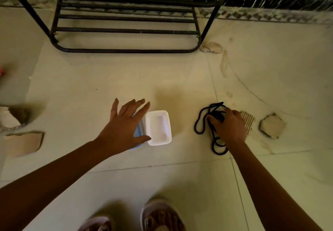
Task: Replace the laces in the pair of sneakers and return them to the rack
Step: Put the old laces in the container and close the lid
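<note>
- Right fingers and thumb curl down over a bunched knot of black laces, pinching it against the floor.
- The right hand lies knuckles-up on top of the bunch; loose loops of the laces trail out to its left and back toward the wrist, flat on the tile.
- Left fingers are straight and spread wide, holding nothing.
- The left hand is palm-down over a blue lid, its thumb tip at the near-left corner of a white tub; whether the palm touches the lid cannot be told.
- The tub sits open-side up on the floor, just beside the lid and between the two hands; the laces lie to its right, apart from it.
- Just right of the right hand, a ridged scrap and a broken patch in the floor.
- A black metal rack stands against the wall beyond the hands, well apart from them.
- A torn piece of cardboard lies at far left.
- Two sandalled feet show at the bottom edge.
</note>
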Demonstrator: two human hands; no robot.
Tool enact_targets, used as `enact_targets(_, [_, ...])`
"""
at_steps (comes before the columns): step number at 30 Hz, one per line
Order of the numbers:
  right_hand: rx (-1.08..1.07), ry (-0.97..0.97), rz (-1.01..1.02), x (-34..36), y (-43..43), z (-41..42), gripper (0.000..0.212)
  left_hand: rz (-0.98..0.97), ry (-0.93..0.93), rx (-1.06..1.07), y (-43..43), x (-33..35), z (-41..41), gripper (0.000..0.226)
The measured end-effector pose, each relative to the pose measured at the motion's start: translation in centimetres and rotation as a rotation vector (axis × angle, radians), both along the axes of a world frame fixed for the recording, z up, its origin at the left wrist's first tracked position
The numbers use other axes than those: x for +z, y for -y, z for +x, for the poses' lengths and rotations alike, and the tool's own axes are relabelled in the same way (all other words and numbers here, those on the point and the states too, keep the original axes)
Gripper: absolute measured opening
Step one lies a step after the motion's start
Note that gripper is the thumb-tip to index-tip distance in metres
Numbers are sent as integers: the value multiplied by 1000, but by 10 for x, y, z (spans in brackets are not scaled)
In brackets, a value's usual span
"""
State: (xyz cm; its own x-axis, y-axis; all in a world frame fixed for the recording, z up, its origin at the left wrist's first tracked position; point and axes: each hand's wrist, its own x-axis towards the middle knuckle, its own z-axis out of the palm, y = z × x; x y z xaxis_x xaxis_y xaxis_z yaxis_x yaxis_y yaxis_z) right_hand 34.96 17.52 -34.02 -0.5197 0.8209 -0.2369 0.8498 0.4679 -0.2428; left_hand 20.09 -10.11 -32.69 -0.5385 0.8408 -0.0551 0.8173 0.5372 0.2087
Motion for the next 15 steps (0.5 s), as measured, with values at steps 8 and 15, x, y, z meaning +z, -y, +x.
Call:
enact_targets(8, [207,-18,77,-6,18,-16,32,52,75,-74,-3,12,10,68])
enact_targets(15, [138,-351,-175,24,25,-26,16,129,367,68,-13,31,19,60])
